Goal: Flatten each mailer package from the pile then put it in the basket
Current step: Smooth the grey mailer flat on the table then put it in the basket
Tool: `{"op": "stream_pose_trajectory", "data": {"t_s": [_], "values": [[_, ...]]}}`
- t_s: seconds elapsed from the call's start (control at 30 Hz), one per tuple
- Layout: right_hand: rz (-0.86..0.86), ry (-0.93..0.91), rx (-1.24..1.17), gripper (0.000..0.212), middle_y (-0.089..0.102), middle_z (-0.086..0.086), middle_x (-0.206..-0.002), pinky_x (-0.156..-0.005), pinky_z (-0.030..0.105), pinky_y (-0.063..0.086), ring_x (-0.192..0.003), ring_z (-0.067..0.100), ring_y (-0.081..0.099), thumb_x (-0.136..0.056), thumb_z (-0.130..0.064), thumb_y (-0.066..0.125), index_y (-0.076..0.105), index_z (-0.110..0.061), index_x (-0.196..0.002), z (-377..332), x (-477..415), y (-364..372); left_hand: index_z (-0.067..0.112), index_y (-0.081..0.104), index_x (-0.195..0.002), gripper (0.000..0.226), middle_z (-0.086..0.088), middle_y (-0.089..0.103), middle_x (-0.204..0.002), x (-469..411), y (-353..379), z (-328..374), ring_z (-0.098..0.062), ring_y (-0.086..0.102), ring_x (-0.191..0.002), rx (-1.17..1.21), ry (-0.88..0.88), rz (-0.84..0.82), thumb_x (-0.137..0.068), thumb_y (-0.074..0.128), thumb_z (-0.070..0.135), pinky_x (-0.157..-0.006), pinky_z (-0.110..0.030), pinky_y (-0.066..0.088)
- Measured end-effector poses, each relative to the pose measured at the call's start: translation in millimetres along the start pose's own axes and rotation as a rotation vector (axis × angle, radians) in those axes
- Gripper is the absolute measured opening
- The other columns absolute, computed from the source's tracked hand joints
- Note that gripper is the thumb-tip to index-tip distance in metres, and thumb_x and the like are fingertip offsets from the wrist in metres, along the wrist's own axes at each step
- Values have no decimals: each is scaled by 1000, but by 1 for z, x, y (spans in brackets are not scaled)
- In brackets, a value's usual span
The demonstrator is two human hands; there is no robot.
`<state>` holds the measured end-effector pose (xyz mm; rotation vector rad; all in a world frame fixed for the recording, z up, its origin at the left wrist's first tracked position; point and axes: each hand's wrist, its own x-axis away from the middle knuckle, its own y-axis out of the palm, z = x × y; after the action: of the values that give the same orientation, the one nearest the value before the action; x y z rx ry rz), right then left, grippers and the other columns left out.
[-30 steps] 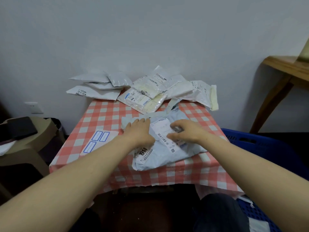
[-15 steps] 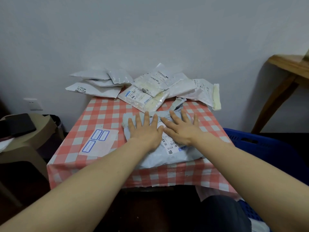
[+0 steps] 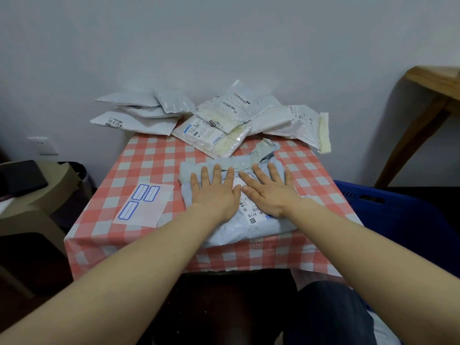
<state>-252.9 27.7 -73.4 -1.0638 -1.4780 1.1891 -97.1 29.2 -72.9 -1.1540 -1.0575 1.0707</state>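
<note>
A pale blue-grey mailer package (image 3: 251, 227) with a white shipping label lies near the front edge of the red-and-white checked table (image 3: 149, 165). My left hand (image 3: 215, 192) presses flat on its left half, fingers straight and spread. My right hand (image 3: 268, 190) presses flat on its right half, beside the left one, thumbs nearly touching. A pile of several white and grey mailers (image 3: 224, 118) sits at the back of the table against the wall. The blue plastic basket (image 3: 388, 207) stands low to the right of the table.
A white sheet with blue-outlined boxes (image 3: 144, 204) lies on the table's left part. A beige stool (image 3: 32, 202) with a dark object on it stands at the left. A wooden table (image 3: 433, 95) is at the far right. My knee shows below.
Both hands went from pinching and handling the mailer's label to lying flat with spread fingers on the mailer. The mailer now looks flatter.
</note>
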Motion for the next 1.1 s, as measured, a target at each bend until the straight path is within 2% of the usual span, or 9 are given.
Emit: {"op": "stream_pose_trajectory", "data": {"t_s": [0.07, 0.13, 0.23, 0.33, 0.4, 0.47, 0.53, 0.67, 1.1], "values": [[-11, 7, 3, 54, -12, -8, -159, -111, 55, -17, -144, 27, -22, -94, -62, 6, -5, -50, -146, 0, 0, 0, 28, -8, -151, 59, -5, -14, -159, 0, 0, 0, -33, -17, -144, -7, -1, -9, -99, 8, 51, -112, -53, -15], [27, 0, 42, 54, 0, -6, -160, -111, 55, -17, -145, 27, -17, -96, -60, 8, -2, -47, -147, -1, 0, -2, 22, -8, -151, 62, -6, -10, -159, 0, -2, 0, -34, -14, -145, -38, -10, 3, -99, 9, 50, -111, -54, -16], [222, -53, 129, 51, 20, 0, -156, -112, 52, -15, -147, 23, -6, -99, -46, 11, 11, -39, -150, -4, -2, -11, 11, -2, -152, 66, -9, 1, -160, -3, -11, 3, -31, -9, -146, -119, 12, 86, -99, 17, 47, -111, -53, -17], [252, -74, 178, 50, 7, 1, -160, -113, 52, -17, -146, 24, -14, -100, -42, 15, 17, -35, -150, -8, -12, -23, 11, 2, -152, 64, -9, -10, -159, -8, -17, 7, -28, -16, -145, -113, 43, 140, -99, 18, 44, -112, -50, -16], [189, -59, 198, 53, -5, 1, -160, -112, 55, -19, -144, 25, -20, -100, -47, 15, 11, -34, -151, -8, -22, -24, 11, 0, -152, 65, -9, -17, -158, -12, -15, 6, -28, -18, -144, -84, 32, 122, -99, 16, 46, -113, -49, -16], [85, -16, 171, 55, -10, 1, -160, -111, 55, -20, -143, 27, -24, -98, -53, 12, 6, -36, -151, -3, -28, -22, 12, -5, -151, 67, -8, -15, -158, -14, -9, 4, -29, -15, -145, -59, 8, 56, -99, 13, 49, -112, -50, -15], [5, 24, 116, 57, -11, 0, -159, -109, 55, -21, -143, 28, -24, -97, -58, 10, 2, -40, -150, 0, -32, -19, 16, -9, -151, 68, -7, -14, -159, -16, -3, 2, -30, -14, -145, -12, -8, 14, -98, 12, 52, -114, -53, -13], [-26, 60, 49, 58, -12, -3, -159, -111, 59, -15, -144, 28, -20, -94, -64, 9, -1, -45, -148, 1, -34, -10, 19, -13, -150, 69, -4, -13, -159, -18, 2, 0, -30, -14, -145, 27, -5, 16, -97, 12, 55, -114, -54, -10], [-52, 74, 52, 58, -8, -2, -160, -111, 59, -12, -145, 31, -15, -94, -64, 9, 1, -46, -148, 3, -40, -2, 15, -1, -152, 68, -5, -6, -160, -22, 8, 0, -31, -13, -145, -1, -12, -29, -97, 12, 53, -115, -55, -8]]}}
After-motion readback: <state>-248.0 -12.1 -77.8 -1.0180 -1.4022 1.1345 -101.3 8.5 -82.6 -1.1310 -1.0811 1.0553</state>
